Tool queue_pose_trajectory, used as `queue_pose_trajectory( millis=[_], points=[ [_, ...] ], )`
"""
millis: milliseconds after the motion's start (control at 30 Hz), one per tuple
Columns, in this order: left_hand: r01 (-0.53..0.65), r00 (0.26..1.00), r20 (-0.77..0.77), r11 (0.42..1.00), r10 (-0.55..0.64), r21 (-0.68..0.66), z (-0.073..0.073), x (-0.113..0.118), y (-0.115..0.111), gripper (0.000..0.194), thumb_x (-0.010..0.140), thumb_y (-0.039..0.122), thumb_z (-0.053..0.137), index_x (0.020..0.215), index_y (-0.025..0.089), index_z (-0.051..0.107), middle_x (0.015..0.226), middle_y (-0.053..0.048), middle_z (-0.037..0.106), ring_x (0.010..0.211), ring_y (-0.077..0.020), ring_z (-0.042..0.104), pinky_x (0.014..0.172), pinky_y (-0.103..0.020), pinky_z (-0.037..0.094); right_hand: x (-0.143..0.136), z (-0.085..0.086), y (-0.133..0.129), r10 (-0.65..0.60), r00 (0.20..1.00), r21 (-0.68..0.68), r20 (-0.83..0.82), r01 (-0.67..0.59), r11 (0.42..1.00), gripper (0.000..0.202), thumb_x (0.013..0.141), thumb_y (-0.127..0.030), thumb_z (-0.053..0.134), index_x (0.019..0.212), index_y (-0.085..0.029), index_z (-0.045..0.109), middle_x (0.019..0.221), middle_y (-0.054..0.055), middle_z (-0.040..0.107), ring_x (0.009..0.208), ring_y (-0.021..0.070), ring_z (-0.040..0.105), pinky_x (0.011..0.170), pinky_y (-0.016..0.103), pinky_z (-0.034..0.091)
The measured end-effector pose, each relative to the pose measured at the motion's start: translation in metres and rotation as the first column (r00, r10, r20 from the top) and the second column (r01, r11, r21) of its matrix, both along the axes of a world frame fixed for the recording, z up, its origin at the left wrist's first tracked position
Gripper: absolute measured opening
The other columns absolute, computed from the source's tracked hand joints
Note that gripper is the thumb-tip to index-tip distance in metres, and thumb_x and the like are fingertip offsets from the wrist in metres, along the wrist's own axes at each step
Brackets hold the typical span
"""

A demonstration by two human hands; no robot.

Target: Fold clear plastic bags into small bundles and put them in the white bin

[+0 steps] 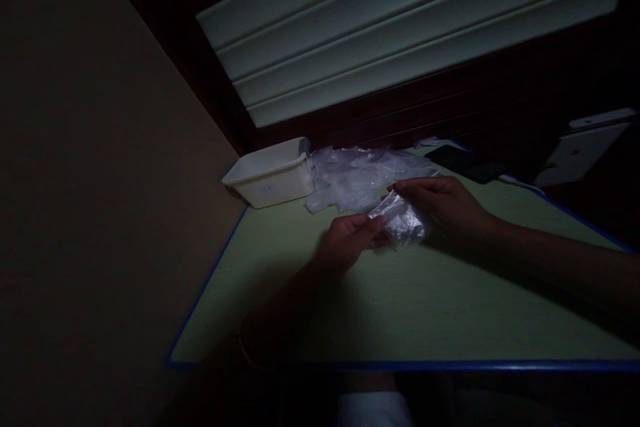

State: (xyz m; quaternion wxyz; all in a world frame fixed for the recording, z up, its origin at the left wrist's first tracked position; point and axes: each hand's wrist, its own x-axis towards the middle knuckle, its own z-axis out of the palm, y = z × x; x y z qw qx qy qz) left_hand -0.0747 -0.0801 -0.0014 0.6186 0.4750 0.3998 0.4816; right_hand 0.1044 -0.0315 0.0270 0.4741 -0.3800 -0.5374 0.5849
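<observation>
A small clear plastic bag (406, 221) is stretched between my two hands above the table. My left hand (347, 238) pinches one edge of it between thumb and fingers. My right hand (440, 199) grips the bag's upper corner, fingers closed. Light glints off the film, and I cannot make out whether anything is inside. Just behind my hands lies a loose pile of clear plastic bags (345, 177), overlapping one another on the tabletop.
A white plastic bin (273, 177) stands at the back left of the pale green, blue-edged table (450, 320). At the back right lies a dark flat object (465, 163). A wall is on the left; a slatted panel (380, 27) rises behind.
</observation>
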Motion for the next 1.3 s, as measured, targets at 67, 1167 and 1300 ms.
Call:
queue_pose_trajectory(
  millis=[67, 1167, 1300],
  points=[
    [0.016, 1.000, -0.014, 0.999, -0.017, -0.040, -0.001, 0.002, -0.001, 0.041, 0.069, 0.043, 0.078, 0.089, 0.009, 0.072, 0.084, -0.010, 0.073, 0.072, -0.0162, 0.068, 0.080, -0.036, 0.054, 0.000, 0.000, -0.001, -0.012, 1.000, 0.004, 0.017, 0.012, 1.000, 0.020, 0.072, -0.040, 0.076, 0.079, -0.021, 0.076, 0.075, 0.005, 0.073, 0.061, 0.0167, 0.062, 0.053, 0.030, 0.048],
    [-0.018, 0.991, -0.136, 0.994, 0.004, -0.105, 0.008, -0.016, 0.003, 0.041, 0.071, 0.042, 0.077, 0.093, 0.008, 0.069, 0.086, -0.013, 0.073, 0.073, -0.0171, 0.070, 0.069, -0.029, 0.055, 0.013, -0.008, 0.009, 0.488, 0.845, -0.051, 0.219, -0.490, 0.870, 0.032, 0.078, -0.046, 0.068, 0.073, -0.015, 0.073, 0.074, 0.006, 0.071, 0.062, 0.0124, 0.059, 0.059, 0.026, 0.042],
    [-0.042, 0.981, -0.194, 0.995, 0.022, -0.095, 0.007, -0.017, 0.003, 0.036, 0.070, 0.037, 0.079, 0.089, 0.008, 0.070, 0.082, -0.012, 0.073, 0.073, -0.0169, 0.070, 0.069, -0.027, 0.055, 0.013, -0.008, 0.010, 0.443, 0.869, -0.064, 0.220, -0.440, 0.896, 0.035, 0.076, -0.049, 0.070, 0.073, -0.015, 0.071, 0.075, 0.006, 0.070, 0.064, 0.0138, 0.059, 0.058, 0.026, 0.043]
  ],
)
